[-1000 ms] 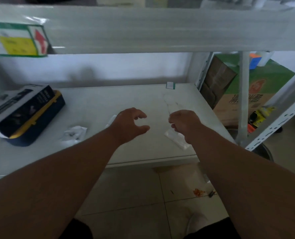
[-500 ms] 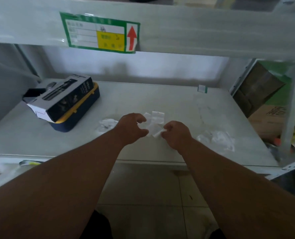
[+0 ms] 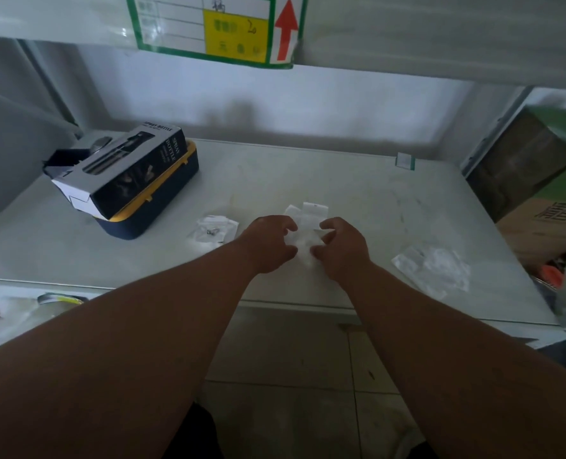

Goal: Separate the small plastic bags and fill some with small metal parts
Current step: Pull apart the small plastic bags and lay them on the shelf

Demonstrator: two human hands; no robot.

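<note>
You are working on a pale shelf (image 3: pixel 308 167) with another shelf close overhead, so keep your arms low and your movements short. At the far left sits a dark spray bottle box (image 3: pixel 125 170) on top of a blue and yellow case (image 3: pixel 162 207); both are well away from the work and need no attention.

To the right, near the front edge, lies a loose heap of clear bags (image 3: pixel 432 270). To the left, just beside your left wrist, is one bag with small metal parts (image 3: pixel 213 228) already showing inside it, so some filling looks done.

Between your hands is the small bunch of bags (image 3: pixel 304 223) you are working on, its top ends fanning out toward the far side. Your left hand (image 3: pixel 268 243) has its fingers curled onto the left edge of the bunch, and your right hand (image 3: pixel 342 246) is curled onto the right edge, thumb and fingers apparently pinching the plastic; exactly which layers each hand holds is hard to tell.

To do this step well, hold one side steady and slide your thumb across the top bag with the other, so only a single layer peels off. Thin plastic clings, so pull sideways, not upward. Lay each freed bag flat in its own spot, away from the heap on the right and the filled bag on the left.
</note>
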